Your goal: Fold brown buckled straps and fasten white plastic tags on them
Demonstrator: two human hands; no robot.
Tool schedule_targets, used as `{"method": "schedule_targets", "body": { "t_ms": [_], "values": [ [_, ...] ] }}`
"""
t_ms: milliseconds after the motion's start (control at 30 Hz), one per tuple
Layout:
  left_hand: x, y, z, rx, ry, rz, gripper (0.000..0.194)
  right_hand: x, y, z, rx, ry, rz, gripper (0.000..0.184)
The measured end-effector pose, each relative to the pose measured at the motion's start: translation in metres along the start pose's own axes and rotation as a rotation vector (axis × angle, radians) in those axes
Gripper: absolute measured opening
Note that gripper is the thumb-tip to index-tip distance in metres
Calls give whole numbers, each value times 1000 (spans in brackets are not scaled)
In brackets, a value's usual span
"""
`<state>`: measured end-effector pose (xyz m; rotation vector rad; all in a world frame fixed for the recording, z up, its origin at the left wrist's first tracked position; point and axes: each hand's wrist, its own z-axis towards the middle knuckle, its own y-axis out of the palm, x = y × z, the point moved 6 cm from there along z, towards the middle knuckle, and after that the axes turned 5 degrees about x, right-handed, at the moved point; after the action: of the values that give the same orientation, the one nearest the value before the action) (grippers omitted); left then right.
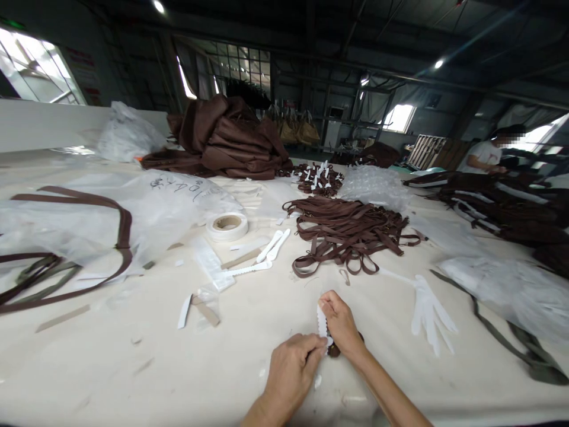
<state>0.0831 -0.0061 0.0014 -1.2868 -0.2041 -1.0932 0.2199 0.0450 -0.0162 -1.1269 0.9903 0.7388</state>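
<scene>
A short white strip with a serrated edge [322, 321] stands between my two hands, near the front of the table. My right hand [341, 326] is closed in a pinch on its upper end. Lower down, the thumb and forefinger of my left hand [291, 366] pinch the same strip. A small bundle of brown strap [333, 350] shows beneath my right hand, beside the strip; most of it is hidden. Similar white strips [273, 244] with rounded ends lie loose further up the table, left of my hands.
Ahead lies a heap of brown straps [351, 228], with white-tied bundles [319, 178] behind. A tape roll [227, 226] sits left of it, a white glove [429, 314] right. Brown material [231, 139] is piled at the back. A person [484, 155] stands far right.
</scene>
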Motion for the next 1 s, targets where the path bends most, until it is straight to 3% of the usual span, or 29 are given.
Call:
{"method": "schedule_targets", "body": {
  "t_ms": [100,167,267,333,400,467,567,633,667,733,900,1000],
  "values": [
    [6,-3,0,-20,91,27,28,0,-2,0,50,-20,-28,21],
    [4,-8,-1,-21,84,-69,24,-3,-2,-3,13,-28,-22,18],
    [-15,-22,-2,88,-74,-379,29,-23,-2,1,-134,20,29,13],
    [-35,-30,-3,222,-242,-579,41,-51,-14,21,-158,77,71,14],
    [-51,-32,-5,305,-360,-686,47,-95,-44,60,-53,67,104,14],
    [-56,-32,-6,316,-391,-698,47,-147,-88,106,107,14,162,10],
    [-55,-31,-8,289,-392,-654,45,-219,-174,154,501,-272,431,4],
    [-53,-32,-9,278,-400,-626,45,-241,-212,162,580,-414,470,6],
    [-52,-32,-10,270,-400,-614,45,-241,-223,160,579,-449,449,7],
    [-50,-32,-9,247,-378,-590,43,-220,-231,149,555,-420,365,8],
    [-44,-23,-7,197,-248,-456,37,-89,-217,109,544,32,90,5],
    [-35,-17,-6,172,-96,-322,27,-29,-208,97,513,139,-23,7]
  ]
}}
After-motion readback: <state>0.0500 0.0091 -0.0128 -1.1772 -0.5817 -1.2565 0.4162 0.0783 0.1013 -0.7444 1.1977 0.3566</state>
